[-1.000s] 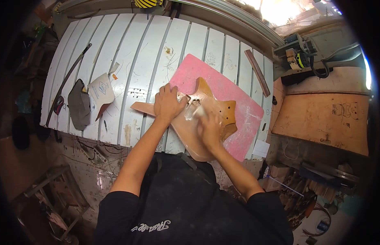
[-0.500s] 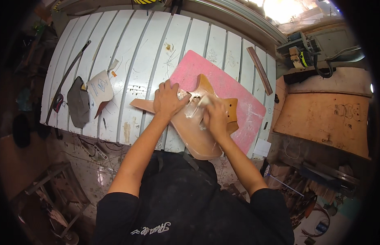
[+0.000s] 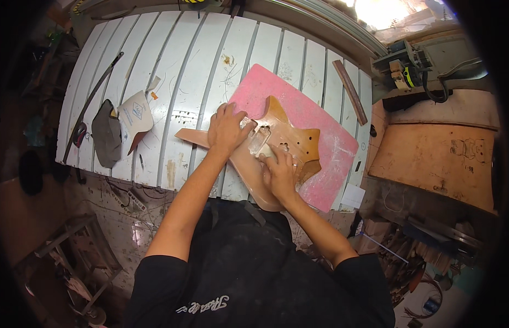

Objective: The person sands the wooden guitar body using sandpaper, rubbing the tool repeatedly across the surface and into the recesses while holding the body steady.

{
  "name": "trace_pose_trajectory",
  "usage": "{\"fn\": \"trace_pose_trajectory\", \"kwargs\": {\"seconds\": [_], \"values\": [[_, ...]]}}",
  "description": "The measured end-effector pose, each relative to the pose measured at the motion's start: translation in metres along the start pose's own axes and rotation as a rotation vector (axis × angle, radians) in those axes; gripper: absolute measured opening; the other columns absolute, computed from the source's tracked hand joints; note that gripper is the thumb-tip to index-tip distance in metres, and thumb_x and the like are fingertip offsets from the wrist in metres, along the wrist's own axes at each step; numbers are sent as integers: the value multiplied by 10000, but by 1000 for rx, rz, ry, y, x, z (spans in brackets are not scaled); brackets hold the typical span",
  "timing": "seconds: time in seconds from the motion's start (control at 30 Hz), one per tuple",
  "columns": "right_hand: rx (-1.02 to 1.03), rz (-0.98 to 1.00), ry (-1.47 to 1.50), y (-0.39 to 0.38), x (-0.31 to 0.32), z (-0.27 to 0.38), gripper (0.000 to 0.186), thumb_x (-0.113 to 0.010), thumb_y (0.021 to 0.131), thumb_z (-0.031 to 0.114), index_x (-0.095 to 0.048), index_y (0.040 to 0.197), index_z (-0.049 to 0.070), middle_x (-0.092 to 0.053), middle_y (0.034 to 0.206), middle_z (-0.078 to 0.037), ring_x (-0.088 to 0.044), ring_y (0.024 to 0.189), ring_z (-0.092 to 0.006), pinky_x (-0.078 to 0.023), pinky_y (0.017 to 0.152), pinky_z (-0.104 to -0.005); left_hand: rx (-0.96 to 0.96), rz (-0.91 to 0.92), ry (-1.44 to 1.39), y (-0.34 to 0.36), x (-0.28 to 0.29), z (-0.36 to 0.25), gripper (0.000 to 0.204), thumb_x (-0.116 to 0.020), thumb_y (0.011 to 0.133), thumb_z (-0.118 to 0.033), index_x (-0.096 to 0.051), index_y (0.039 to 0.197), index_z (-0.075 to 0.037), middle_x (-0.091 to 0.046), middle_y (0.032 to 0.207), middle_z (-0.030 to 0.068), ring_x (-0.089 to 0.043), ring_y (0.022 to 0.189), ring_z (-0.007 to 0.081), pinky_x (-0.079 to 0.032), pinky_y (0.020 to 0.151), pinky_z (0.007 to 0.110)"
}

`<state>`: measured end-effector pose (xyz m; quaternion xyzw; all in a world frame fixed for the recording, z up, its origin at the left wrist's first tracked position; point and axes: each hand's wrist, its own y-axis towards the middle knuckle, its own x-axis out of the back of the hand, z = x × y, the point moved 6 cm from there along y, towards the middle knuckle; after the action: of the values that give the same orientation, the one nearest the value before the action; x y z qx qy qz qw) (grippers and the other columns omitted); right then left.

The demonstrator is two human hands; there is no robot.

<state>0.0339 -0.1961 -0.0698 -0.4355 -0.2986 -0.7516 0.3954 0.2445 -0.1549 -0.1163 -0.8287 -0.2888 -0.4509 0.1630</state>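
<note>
A wooden guitar body (image 3: 248,172) with pointed horns, routed cavities and small holes lies partly on a pink pad (image 3: 334,143). Its surface looks dusty, and the right-hand edge is a more orange brown. My left hand (image 3: 226,130) rests on its left side, thumb spread, with fingers bent over the upper edge, gripping it. Near the cavities, my right hand (image 3: 280,176) pinches a small whitish piece (image 3: 265,151), perhaps folded sandpaper, pressed against the wood. Fingers partly cover that piece.
The white slatted workbench (image 3: 183,71) carries a grey cloth-like piece (image 3: 106,136), a sandpaper sheet (image 3: 136,113), a long thin dark tool (image 3: 98,90) and a brown wooden strip (image 3: 350,92). Beyond its right edge stands a brown board (image 3: 435,158).
My right hand has slid down and left over the guitar body with the whitish piece, uncovering holes and a cavity. My left hand keeps its place.
</note>
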Motion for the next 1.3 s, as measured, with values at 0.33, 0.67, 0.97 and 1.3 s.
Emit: {"fn": "trace_pose_trajectory", "kwargs": {"seconds": [0.33, 0.67, 0.97, 1.3], "values": [[12, -26, 6, -6, -3, 3, 279, -758, 829, 100, -803, 1093, 178, -634, 1461, -171, -582, 1278, -416, -421, 1101, -616, -10, 2, -6, 0, 0, -1, 503, -736, 912, -519, -794, 1252, -152, -579, 1522, 178, -448, 1461, 389, -399, 1156, 546], [45, -4, 57, -4, 2, 8, 263, -731, 842, 80, -788, 1096, 118, -637, 1438, -187, -583, 1279, -431, -452, 1108, -544, -40, -54, 13, 0, -1, -1, 480, -729, 925, -517, -795, 1217, -142, -601, 1494, 199, -479, 1435, 396, -414, 1135, 549], [-12, -68, -42, 11, -3, -12, 273, -719, 830, 49, -791, 1085, 114, -643, 1429, -201, -568, 1328, -437, -386, 1187, -558, -39, -27, 6, 2, -1, -5, 499, -720, 924, -520, -787, 1247, -145, -599, 1491, 195, -462, 1448, 392, -400, 1145, 555], [-7, -20, 40, -3, 0, 8, 265, -725, 861, 57, -811, 1099, 138, -662, 1427, -157, -582, 1286, -407, -437, 1107, -513, -41, -25, 40, 1, 4, -8, 496, -704, 949, -533, -796, 1216, -125, -626, 1472, 195, -506, 1427, 392, -441, 1139, 526]]}}
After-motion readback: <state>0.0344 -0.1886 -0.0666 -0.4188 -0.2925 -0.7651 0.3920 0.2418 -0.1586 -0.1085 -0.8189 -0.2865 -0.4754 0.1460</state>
